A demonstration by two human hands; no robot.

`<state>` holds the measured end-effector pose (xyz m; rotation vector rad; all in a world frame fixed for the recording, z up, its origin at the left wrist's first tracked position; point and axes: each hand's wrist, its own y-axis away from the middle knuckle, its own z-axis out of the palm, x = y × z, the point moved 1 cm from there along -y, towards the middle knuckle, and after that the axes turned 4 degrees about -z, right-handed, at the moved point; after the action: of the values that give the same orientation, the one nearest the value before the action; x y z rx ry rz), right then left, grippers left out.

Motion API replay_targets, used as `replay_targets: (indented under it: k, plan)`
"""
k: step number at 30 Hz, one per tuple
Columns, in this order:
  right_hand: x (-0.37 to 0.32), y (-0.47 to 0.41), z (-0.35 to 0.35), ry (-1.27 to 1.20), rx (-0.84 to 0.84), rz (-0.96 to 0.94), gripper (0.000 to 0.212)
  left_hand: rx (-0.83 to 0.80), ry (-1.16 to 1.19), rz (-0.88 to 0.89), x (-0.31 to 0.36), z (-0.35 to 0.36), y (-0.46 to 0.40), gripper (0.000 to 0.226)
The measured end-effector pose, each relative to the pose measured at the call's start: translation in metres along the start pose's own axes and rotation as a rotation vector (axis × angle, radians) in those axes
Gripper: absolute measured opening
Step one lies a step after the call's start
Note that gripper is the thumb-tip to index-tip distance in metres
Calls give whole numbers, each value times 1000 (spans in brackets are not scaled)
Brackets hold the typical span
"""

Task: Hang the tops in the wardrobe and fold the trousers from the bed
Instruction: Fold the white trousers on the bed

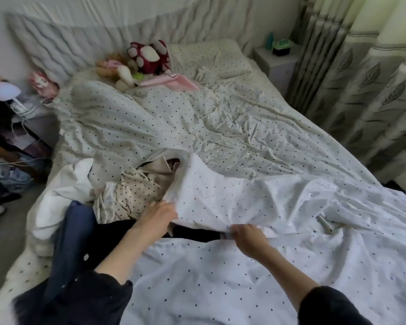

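A white duvet with small dark dots (256,202) covers the bed. My left hand (161,213) grips its folded edge and lifts it. My right hand (246,235) pinches the same edge a little to the right. Under the lifted edge lies a heap of clothes: a cream dotted garment (136,191), a beige garment (159,167), a black garment (113,233) and a dark blue denim piece (77,231). A plain white garment (66,186) lies at the heap's left. Part of the black garment is hidden beneath the duvet.
Several plush toys (148,57) and a pillow (211,57) sit at the head of the bed. A white nightstand (277,62) stands at the far right beside patterned curtains (361,78). Cluttered bags and cables (12,146) crowd the floor on the left.
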<state>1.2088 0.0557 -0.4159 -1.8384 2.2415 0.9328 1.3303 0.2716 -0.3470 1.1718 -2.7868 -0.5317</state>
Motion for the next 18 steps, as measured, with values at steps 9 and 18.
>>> replay_targets:
  k: [9,18]
  plan:
    - [-14,-7,26,-126,-37,-89,31,-3,622,-413,-23,27,-11,37]
    - [-8,-18,39,-118,-22,-25,52,-116,867,-677,-4,64,-66,59]
